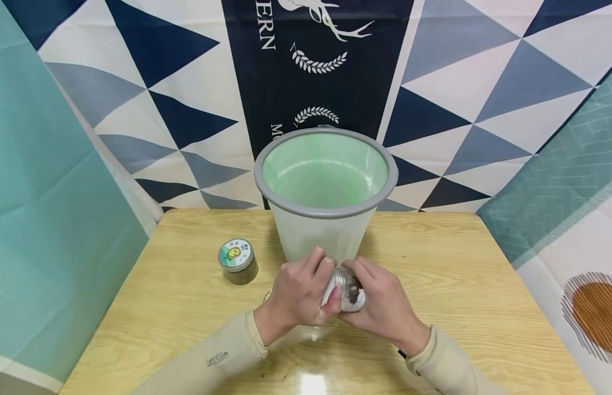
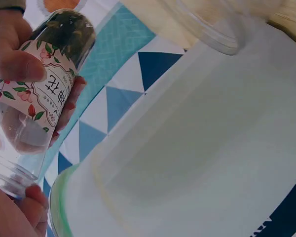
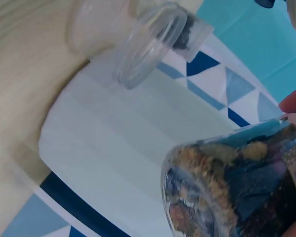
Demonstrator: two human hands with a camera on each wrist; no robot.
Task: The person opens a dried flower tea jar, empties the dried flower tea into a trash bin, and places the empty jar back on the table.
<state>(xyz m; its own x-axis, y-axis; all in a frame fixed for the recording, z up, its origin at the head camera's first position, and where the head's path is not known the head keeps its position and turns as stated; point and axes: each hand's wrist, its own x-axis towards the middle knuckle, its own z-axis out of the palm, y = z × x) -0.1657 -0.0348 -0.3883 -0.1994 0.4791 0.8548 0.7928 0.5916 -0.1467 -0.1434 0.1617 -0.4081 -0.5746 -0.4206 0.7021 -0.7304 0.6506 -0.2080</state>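
Fully curled, the right hand (image 1: 387,299) is gripping the jar (image 1: 354,293) by its body at lower centre of the frame, the left hand (image 1: 301,285) clasping its neck, seemingly unscrewing it. Next, twisting is calling for a steady body.

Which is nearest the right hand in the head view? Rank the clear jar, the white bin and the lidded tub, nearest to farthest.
From the right hand:
1. Clear jar: in its grip.
2. White bin: just beyond the hands, toward the table's back edge.
3. Lidded tub: farthest, across on the person's left.
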